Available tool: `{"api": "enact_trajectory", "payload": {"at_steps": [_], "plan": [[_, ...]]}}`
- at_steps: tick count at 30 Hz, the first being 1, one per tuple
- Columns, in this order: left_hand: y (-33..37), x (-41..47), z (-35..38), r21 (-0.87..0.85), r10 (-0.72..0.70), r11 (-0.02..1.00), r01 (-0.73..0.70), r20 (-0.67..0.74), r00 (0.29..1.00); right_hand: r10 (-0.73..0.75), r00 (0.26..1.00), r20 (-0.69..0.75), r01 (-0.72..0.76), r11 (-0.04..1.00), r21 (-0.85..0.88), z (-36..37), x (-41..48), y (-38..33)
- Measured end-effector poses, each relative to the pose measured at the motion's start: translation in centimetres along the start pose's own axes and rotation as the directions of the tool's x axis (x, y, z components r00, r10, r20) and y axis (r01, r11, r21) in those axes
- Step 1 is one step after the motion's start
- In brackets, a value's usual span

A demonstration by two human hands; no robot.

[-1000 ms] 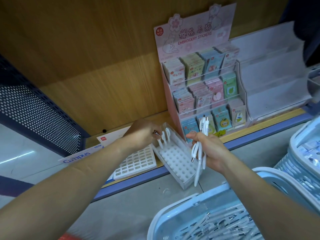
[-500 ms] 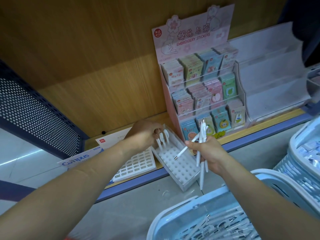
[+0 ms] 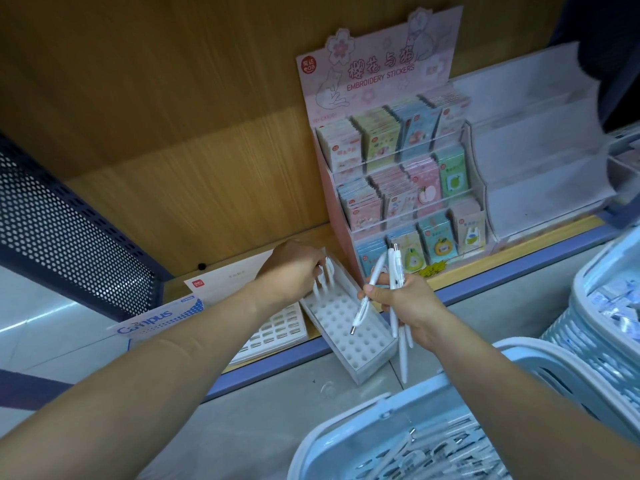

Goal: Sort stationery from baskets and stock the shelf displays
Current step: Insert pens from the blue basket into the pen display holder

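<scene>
Left hand [image 3: 294,271] stretched to 12 o'clock, fingers curled down, pinching pen [image 3: 328,271]. Right hand [image 3: 412,306] at its 3 o'clock grips pen bunch [image 3: 393,271].

Wooden shelf [image 3: 502,261], left to right: notebook [image 3: 156,320], label sheet [image 3: 277,330], holed pen tray [image 3: 346,327] overhanging the near edge, sticker display [image 3: 398,168], clear tiered stand [image 3: 540,161].
</scene>
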State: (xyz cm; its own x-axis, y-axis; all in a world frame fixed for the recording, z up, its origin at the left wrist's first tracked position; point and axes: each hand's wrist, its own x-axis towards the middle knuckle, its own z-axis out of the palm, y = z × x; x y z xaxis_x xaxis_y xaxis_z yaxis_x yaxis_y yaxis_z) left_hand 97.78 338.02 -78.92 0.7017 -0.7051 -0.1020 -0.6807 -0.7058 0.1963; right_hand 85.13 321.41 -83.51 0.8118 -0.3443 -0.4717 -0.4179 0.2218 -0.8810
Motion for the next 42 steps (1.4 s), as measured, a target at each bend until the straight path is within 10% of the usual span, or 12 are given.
{"api": "enact_trajectory", "payload": {"at_steps": [12,16,23,32,38,42], "plan": [[2.0,-0.7,-1.6,-0.155,-0.033,0.988,0.024,-0.056,0.998,0.034,0.999,-0.021,-0.024,0.935,0.355,-0.3,-1.3,-1.6],[5.5,-1.5,-3.2,-0.607,-0.070,0.785,0.122,0.109,0.992,0.018,1.000,-0.021,-0.006,0.890,0.456,-0.3,-1.4,-2.5],[6.5,-1.9,-5.5,-0.882,-0.214,0.426,0.203,0.120,0.969,-0.062,0.980,0.188,-0.022,0.909,0.416,0.6,-3.8,-4.9],[6.2,-3.9,-6.7,-0.896,-0.038,0.242,0.372,0.375,0.926,-0.132,0.973,0.191,0.015,0.857,0.515,1.7,-4.5,-6.1],[5.9,-4.9,-6.4,-0.930,-0.185,0.181,0.321,0.289,0.939,-0.116,0.985,0.126,0.026,0.826,0.562,1.8,-4.3,-6.1],[2.5,-4.8,-8.1,-0.839,-0.390,0.476,0.265,0.069,0.918,-0.029,0.999,-0.014,0.032,0.878,0.478,1.3,-4.1,-5.7]]}}
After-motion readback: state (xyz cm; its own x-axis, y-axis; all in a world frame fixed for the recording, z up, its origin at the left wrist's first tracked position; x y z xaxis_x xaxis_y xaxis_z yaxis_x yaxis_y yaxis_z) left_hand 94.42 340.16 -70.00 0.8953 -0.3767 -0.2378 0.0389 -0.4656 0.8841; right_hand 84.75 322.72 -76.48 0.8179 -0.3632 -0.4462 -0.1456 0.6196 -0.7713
